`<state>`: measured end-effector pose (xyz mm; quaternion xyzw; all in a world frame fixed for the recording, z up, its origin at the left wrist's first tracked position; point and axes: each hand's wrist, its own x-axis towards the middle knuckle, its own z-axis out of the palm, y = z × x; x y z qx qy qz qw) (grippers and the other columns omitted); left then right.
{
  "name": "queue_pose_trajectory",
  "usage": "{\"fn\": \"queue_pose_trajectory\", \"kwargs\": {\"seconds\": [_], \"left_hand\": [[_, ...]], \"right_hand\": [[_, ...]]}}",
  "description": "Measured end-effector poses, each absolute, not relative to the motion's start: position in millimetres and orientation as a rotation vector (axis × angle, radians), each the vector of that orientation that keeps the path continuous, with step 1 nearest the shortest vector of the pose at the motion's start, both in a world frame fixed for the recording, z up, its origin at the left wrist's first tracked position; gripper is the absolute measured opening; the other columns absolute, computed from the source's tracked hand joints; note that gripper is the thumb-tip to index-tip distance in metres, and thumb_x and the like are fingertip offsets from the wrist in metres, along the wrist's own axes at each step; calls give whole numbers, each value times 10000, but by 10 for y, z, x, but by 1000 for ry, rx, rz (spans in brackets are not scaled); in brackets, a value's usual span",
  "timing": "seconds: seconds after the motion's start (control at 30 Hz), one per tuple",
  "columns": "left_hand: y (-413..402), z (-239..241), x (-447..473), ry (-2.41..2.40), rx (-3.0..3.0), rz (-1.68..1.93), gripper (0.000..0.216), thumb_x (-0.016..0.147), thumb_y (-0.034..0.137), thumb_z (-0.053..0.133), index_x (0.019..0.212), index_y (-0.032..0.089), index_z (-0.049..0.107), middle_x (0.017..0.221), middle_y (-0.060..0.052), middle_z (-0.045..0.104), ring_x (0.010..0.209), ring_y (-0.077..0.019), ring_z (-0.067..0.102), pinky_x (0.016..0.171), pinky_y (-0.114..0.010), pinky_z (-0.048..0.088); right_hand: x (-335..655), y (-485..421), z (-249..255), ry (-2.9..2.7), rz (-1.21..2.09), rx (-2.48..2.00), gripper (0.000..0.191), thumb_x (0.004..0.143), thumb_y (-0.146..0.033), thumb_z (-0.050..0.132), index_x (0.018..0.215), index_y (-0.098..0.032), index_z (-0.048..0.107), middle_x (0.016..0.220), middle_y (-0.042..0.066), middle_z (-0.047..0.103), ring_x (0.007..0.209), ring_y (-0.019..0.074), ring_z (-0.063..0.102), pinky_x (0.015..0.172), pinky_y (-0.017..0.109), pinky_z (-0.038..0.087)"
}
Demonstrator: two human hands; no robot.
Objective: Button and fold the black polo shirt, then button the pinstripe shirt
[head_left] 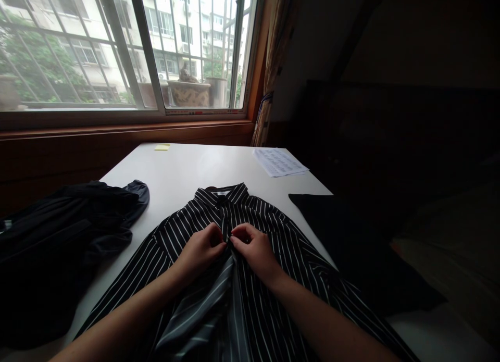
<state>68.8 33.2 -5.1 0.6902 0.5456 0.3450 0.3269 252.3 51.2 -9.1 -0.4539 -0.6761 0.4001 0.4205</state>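
A black shirt with white stripes [269, 221] lies front side up on the white table, its collar [222, 194] pointing toward the window. The two front edges meet near the collar and part lower down, where the greyer inner side of the cloth [211, 299] shows. My left hand [203, 245] pinches the left front edge at chest height, thumb and forefinger together. Just across from it, my right hand [252, 247] pinches the other front edge in the same way. The fingertips are a small gap apart. Any button between them is too small to make out.
Dark clothing [70, 237] is heaped on the table's left side. Another dark cloth [351, 247] lies along the right edge. Printed papers [279, 162] and a yellow note [162, 147] are at the far end of the white table [211, 161], below a barred window [117, 49].
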Motion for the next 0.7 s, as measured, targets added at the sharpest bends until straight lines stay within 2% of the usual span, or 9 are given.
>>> {"fn": "queue_pose_trajectory", "kwargs": {"seconds": [0.7], "left_hand": [[347,-37,666,1437,1756,909,90,800,271,621,825,200,571,763,15,625,717,-167,591,650,-274,436]], "right_hand": [[2493,491,-129,-1762,948,-1132,115,799,-186,648,897,-221,698,846,-1,718,800,170,686,765,304,544]]}}
